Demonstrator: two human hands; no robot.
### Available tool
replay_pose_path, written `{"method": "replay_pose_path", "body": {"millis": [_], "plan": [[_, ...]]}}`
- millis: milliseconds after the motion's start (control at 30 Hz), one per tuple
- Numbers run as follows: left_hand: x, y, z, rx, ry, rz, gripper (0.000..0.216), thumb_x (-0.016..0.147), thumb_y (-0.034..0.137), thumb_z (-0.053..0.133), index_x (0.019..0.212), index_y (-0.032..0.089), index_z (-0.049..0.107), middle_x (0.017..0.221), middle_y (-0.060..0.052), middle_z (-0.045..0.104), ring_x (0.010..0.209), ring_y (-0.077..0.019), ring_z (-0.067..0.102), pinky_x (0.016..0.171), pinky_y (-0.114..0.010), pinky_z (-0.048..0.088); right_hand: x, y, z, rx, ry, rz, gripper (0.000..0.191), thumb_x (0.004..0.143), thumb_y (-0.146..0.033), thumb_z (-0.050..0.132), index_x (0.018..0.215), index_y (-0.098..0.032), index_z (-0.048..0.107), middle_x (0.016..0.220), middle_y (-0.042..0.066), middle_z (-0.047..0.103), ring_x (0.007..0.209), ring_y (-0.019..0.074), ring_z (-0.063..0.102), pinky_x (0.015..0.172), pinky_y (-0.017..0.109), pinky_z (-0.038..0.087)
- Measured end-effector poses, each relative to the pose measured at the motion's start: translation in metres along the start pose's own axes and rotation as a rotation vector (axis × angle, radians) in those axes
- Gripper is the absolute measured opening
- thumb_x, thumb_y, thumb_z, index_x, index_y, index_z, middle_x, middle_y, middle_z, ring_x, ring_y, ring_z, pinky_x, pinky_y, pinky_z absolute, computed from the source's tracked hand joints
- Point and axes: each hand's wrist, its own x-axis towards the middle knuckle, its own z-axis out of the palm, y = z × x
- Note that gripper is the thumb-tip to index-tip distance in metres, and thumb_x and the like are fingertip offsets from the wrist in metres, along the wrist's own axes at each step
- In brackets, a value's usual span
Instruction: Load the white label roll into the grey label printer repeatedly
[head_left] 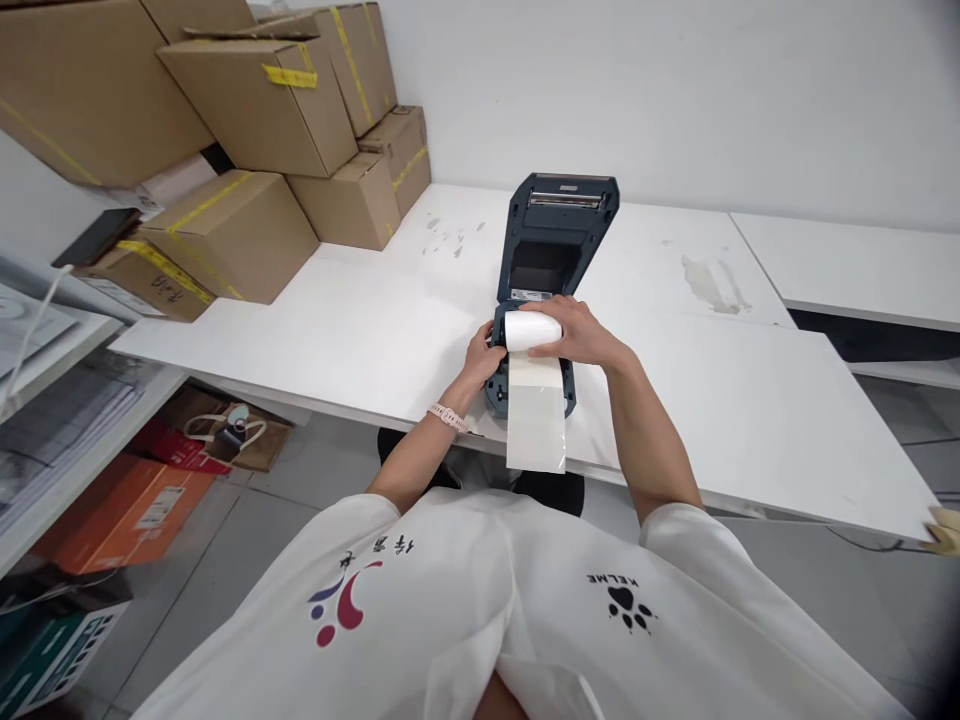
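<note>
A dark label printer (546, 245) stands on the white table with its lid raised and tilted back. In its bay sits a white label roll (529, 330), and a strip of blank labels (535, 420) runs from it toward me, over the table's front edge. My right hand (581, 332) is closed around the right end of the roll, fingers over the top and thumb at the front. At the printer's left side, my left hand (481, 358) grips the edge of the base, thumb inside near the roll; some of its fingertips are hidden.
Stacked cardboard boxes (255, 110) with yellow tape fill the table's back left. The white tabletop (382, 330) spreads around the printer, with worn patches near the wall. A shelf (82, 440) and an orange box (124, 510) are at the lower left.
</note>
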Motion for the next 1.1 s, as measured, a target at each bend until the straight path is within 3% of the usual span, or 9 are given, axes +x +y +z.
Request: {"method": "replay_pose_path", "body": {"millis": [200, 333, 467, 533, 667, 833, 1100], "plan": [[0.001, -0.002, 0.002, -0.023, -0.012, -0.017, 0.082, 0.068, 0.012, 0.061, 0.149, 0.016, 0.047, 0.15, -0.014, 0.055, 0.126, -0.0303, 0.061, 0.096, -0.038, 0.055, -0.01, 0.014, 0.014, 0.226, 0.12, 0.014, 0.072, 0.077, -0.058, 0.074, 0.142, -0.031, 0.055, 0.146, 0.008, 0.058, 0.132, 0.0346, 0.052, 0.112, 0.052, 0.037], [0.0, 0.0, 0.002, -0.024, -0.001, 0.014, 0.081, 0.065, 0.01, 0.058, 0.146, 0.013, 0.051, 0.145, -0.015, 0.059, 0.126, -0.0293, 0.061, 0.098, -0.036, 0.054, -0.01, 0.024, 0.027, 0.231, 0.088, 0.054, 0.078, 0.077, -0.063, 0.072, 0.144, -0.029, 0.053, 0.15, 0.009, 0.055, 0.137, 0.0343, 0.05, 0.119, 0.054, 0.032], [-0.002, 0.004, 0.003, -0.056, 0.008, 0.029, 0.08, 0.061, 0.009, 0.055, 0.141, 0.011, 0.056, 0.138, -0.014, 0.064, 0.119, -0.0293, 0.064, 0.098, -0.038, 0.054, -0.019, 0.019, 0.04, 0.145, 0.088, 0.112, 0.086, 0.081, -0.067, 0.066, 0.154, -0.028, 0.042, 0.163, 0.012, 0.039, 0.151, 0.0375, 0.033, 0.121, 0.062, 0.023], [-0.003, 0.005, 0.004, -0.062, 0.008, 0.024, 0.079, 0.061, 0.01, 0.055, 0.139, 0.012, 0.057, 0.138, -0.014, 0.065, 0.118, -0.0291, 0.064, 0.096, -0.038, 0.055, -0.028, 0.013, 0.048, 0.152, 0.13, 0.148, 0.079, 0.088, -0.067, 0.057, 0.155, -0.03, 0.04, 0.167, 0.01, 0.031, 0.155, 0.0362, 0.027, 0.121, 0.062, 0.024], [-0.004, 0.007, 0.004, -0.046, -0.003, 0.002, 0.08, 0.062, 0.009, 0.055, 0.142, 0.013, 0.053, 0.141, -0.013, 0.063, 0.117, -0.0277, 0.064, 0.093, -0.035, 0.056, -0.041, 0.007, 0.059, 0.101, 0.182, 0.193, 0.057, 0.098, -0.062, 0.039, 0.145, -0.032, 0.054, 0.164, 0.006, 0.039, 0.154, 0.033, 0.028, 0.121, 0.059, 0.029], [-0.004, 0.01, 0.003, 0.004, 0.006, -0.003, 0.082, 0.063, 0.01, 0.056, 0.144, 0.01, 0.051, 0.144, -0.015, 0.059, 0.125, -0.0303, 0.06, 0.101, -0.038, 0.053, -0.038, 0.009, 0.062, 0.122, 0.219, 0.135, 0.055, 0.099, -0.058, 0.041, 0.143, -0.03, 0.056, 0.159, 0.007, 0.045, 0.151, 0.032, 0.033, 0.122, 0.057, 0.03], [-0.002, 0.01, 0.0, 0.053, 0.016, -0.043, 0.078, 0.072, 0.014, 0.054, 0.15, 0.017, 0.045, 0.153, -0.013, 0.052, 0.136, -0.0304, 0.052, 0.104, -0.038, 0.051, -0.035, 0.013, 0.062, 0.222, 0.248, 0.125, 0.047, 0.101, -0.049, 0.041, 0.145, -0.033, 0.052, 0.159, 0.007, 0.045, 0.155, 0.0323, 0.028, 0.124, 0.058, 0.029]]}}
